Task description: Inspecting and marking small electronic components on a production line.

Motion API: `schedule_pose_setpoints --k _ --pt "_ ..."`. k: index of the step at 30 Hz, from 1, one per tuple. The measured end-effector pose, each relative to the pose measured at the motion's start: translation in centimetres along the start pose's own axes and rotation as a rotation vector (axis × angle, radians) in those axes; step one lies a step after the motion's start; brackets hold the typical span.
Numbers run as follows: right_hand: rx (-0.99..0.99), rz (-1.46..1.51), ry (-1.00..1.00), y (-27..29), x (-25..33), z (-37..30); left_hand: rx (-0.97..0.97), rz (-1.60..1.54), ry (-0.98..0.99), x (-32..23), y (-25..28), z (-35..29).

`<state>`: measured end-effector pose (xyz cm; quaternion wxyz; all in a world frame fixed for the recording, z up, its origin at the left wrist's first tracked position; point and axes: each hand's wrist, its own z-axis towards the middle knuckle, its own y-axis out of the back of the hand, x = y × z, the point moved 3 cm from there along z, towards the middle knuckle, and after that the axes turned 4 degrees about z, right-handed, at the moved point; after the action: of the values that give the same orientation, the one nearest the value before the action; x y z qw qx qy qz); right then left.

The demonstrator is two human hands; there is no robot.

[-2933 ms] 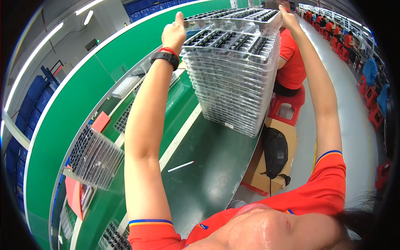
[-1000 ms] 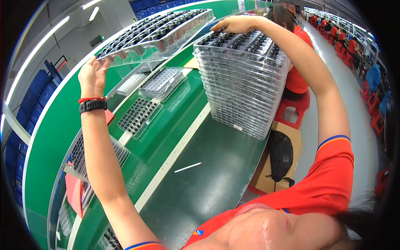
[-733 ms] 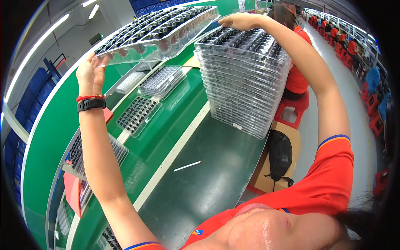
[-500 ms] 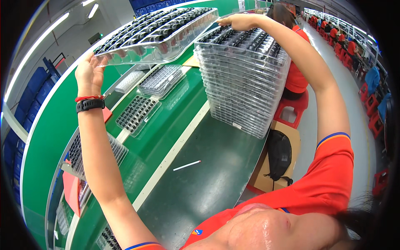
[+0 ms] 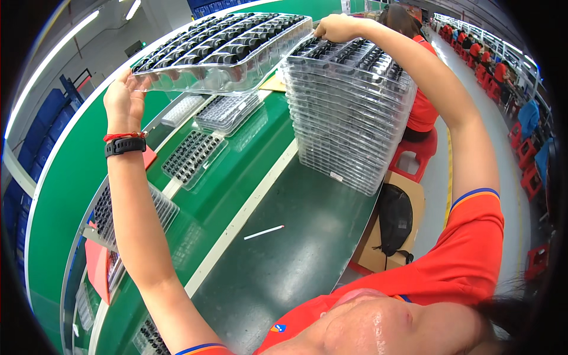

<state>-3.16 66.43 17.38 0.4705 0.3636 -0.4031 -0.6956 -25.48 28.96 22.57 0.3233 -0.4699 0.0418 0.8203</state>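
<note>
Between my hands hangs a clear plastic tray [image 5: 236, 74] filled with rows of small black parts, raised over the green bench. My left hand [image 5: 126, 97] grips its near left corner, with the thumb and fingers closed on the edge. At the tray's right end, my right hand [image 5: 337, 28] is closed on the rim, its fingertips partly hidden. Just below and right of that hand stands a tall stack of similar clear trays [image 5: 349, 124], the top one holding black parts. The raised tray's right end is beside the stack's upper edge.
On the green bench lie more filled trays [image 5: 228, 112], a smaller tray of black parts [image 5: 194, 157] and a white stick [image 5: 264, 232]. A black bag [image 5: 394, 219] rests on cardboard at right. Beyond the stack sits a person in red [image 5: 423, 100] on a red stool [image 5: 414, 157].
The raised tray has tilted slightly, showing more of its side, and remains in both hands. My right hand's fingers have curled further round its rim. My left hand has shifted slightly left.
</note>
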Motion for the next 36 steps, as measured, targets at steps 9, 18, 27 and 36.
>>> schedule_pose_setpoints --k 9,18,27,36 --pt "-0.046 0.067 -0.007 -0.9 -3.9 2.3 -0.018 -0.009 0.01 0.1 0.2 -0.2" --pt "-0.1 0.033 -0.06 -2.3 -4.4 2.3 -0.073 0.04 -0.01 -0.2 1.3 -0.5" --pt "-0.297 0.496 -0.201 4.2 -4.3 -2.2 -0.064 -0.043 0.012 0.8 -2.9 -1.1" --pt "-0.504 1.371 -0.437 8.4 1.9 -13.4 0.066 -0.257 0.046 2.9 -11.6 -1.9"
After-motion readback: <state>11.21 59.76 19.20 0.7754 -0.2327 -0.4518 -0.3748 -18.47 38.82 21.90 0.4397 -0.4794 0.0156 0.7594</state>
